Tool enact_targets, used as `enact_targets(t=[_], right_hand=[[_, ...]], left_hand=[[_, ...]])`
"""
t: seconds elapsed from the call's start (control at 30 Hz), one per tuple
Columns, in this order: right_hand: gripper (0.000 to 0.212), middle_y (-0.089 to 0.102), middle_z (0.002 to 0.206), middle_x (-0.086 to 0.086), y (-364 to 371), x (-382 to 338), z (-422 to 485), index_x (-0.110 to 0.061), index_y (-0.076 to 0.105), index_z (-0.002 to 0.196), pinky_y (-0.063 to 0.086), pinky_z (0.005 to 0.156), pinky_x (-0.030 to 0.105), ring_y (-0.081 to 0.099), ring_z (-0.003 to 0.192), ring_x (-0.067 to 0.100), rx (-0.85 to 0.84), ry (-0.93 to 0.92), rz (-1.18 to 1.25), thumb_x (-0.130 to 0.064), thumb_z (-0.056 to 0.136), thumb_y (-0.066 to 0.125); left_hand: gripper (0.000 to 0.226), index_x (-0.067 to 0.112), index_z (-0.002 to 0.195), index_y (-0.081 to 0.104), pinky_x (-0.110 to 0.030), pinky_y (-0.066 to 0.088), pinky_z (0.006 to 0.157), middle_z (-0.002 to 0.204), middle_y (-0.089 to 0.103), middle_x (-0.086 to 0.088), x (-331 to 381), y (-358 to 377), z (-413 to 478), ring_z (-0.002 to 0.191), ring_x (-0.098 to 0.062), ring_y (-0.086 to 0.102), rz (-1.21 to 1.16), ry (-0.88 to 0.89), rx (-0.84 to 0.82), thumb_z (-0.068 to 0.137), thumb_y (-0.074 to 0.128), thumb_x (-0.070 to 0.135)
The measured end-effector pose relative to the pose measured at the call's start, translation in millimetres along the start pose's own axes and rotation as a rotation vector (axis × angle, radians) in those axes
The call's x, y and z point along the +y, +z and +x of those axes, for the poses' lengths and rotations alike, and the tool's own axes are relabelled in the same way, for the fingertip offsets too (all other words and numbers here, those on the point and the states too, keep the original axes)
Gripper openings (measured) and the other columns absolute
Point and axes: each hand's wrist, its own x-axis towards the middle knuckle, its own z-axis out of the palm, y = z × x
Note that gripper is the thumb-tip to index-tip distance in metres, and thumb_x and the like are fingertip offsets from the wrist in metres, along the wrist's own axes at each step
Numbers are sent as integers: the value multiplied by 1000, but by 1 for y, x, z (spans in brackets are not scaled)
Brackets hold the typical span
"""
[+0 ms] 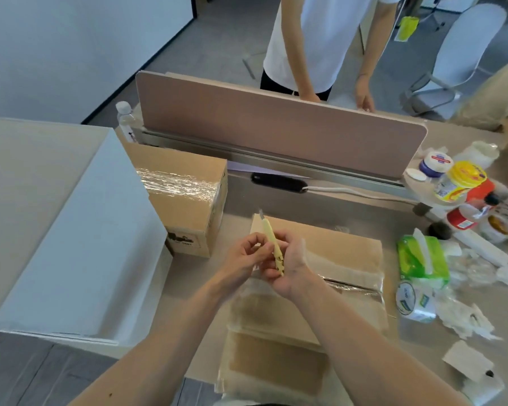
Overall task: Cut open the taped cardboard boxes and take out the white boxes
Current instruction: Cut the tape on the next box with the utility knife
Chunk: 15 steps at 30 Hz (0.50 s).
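Cannot read the print on the taped box (182, 238) (too blurred), nor the labels on the jars (464, 183). Cannot judge the blade length on the knife (272, 238): tip small, smeared. Loses part of the flat box (349, 253) under the right forearm (355, 326). Loses the bystander (320, 39) above the chest to the top edge, legs behind the divider (276, 124). Catches only the top of the water bottle (125, 117); loses the white block (71, 230) past the left edge.
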Motion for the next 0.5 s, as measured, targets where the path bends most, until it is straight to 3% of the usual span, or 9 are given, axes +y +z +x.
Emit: enact_targets(t=[0.13, 0.27, 0.5], right_hand=[[30, 40, 57, 2, 4, 1, 4, -14, 48, 59, 10, 35, 9, 19, 32, 8, 1, 73, 5, -33, 82, 45], [36, 36, 50, 1, 11, 0, 5, -14, 50, 56, 9, 36, 8, 19, 32, 8, 15, 125, -64, -38, 83, 43], [47, 33, 46, -5, 14, -5, 2, -18, 48, 44, 11, 32, 10, 18, 32, 7, 65, 123, -99, -32, 89, 41]], left_hand=[[37, 2, 101, 69, -26, 49, 74, 89, 64, -10, 2, -2, -1, 82, -19, 57, 20, 19, 15, 89, 69, 37], [19, 5, 100, 69, -14, 45, 62, 73, 62, 5, 8, -6, 2, 65, -4, 54, 37, 3, 26, 98, 60, 21], [14, 15, 78, 71, -24, 50, 71, 82, 65, -5, 10, -7, 4, 75, -12, 59, 51, -5, 13, 86, 75, 25]])
